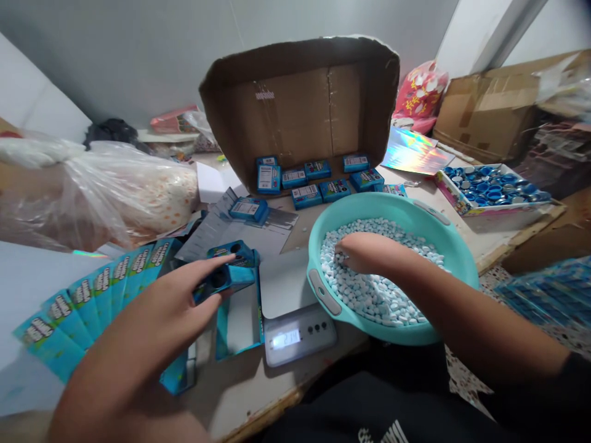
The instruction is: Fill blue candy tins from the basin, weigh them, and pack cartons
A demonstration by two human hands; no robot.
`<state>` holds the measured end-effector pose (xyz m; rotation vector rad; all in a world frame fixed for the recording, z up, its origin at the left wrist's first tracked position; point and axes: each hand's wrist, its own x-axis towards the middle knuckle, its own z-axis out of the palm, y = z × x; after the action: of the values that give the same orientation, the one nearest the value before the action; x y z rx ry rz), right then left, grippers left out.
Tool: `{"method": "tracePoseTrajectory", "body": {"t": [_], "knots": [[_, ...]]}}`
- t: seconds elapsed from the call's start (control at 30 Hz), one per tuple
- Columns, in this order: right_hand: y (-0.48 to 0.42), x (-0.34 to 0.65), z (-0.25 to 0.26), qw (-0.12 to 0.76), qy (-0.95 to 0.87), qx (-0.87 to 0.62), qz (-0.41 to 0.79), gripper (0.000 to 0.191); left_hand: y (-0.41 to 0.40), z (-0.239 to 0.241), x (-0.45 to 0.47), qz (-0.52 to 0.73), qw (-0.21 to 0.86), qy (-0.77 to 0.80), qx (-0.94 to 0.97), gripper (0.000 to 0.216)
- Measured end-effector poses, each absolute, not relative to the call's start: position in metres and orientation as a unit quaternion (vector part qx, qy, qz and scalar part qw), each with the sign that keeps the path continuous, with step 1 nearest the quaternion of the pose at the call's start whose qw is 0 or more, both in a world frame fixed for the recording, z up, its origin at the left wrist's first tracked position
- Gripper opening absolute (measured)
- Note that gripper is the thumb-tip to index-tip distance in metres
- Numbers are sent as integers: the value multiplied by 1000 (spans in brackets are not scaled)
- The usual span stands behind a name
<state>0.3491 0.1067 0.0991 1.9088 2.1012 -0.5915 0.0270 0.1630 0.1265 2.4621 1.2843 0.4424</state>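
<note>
My left hand (152, 332) grips a small open blue box (226, 274) just left of a white digital scale (295, 307), whose display is lit. My right hand (364, 253) reaches into a teal plastic basin (455, 246) filled with small white and pale blue tablets (369, 295); its fingers curl down into the heap, and what they pinch is hidden. A fan of flat blue box blanks (92, 289) lies under my left forearm.
A cardboard box (300, 104) lying on its side at the back holds several closed blue boxes (318, 178). A tray of blue caps (494, 187) stands at the right. A clear plastic bag (92, 191) lies at the left, more cartons at the far right.
</note>
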Motion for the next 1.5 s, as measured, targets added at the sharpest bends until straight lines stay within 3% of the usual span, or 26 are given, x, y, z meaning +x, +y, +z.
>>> {"method": "tracePoseTrajectory", "body": {"t": [0.37,0.53,0.83,1.33,1.5], "knots": [[105,349,102,122,723,650,-198,28,153,99,87,78,292,372,878,51],[105,348,102,125,719,655,-198,30,152,109,100,137,212,388,886,73],[104,347,105,147,709,657,-211,33,144,150,99,251,88,397,878,48],[106,350,99,137,717,648,-216,30,141,156,96,303,87,366,876,49],[106,351,99,134,724,642,-216,28,136,163,94,319,101,386,860,60]]}}
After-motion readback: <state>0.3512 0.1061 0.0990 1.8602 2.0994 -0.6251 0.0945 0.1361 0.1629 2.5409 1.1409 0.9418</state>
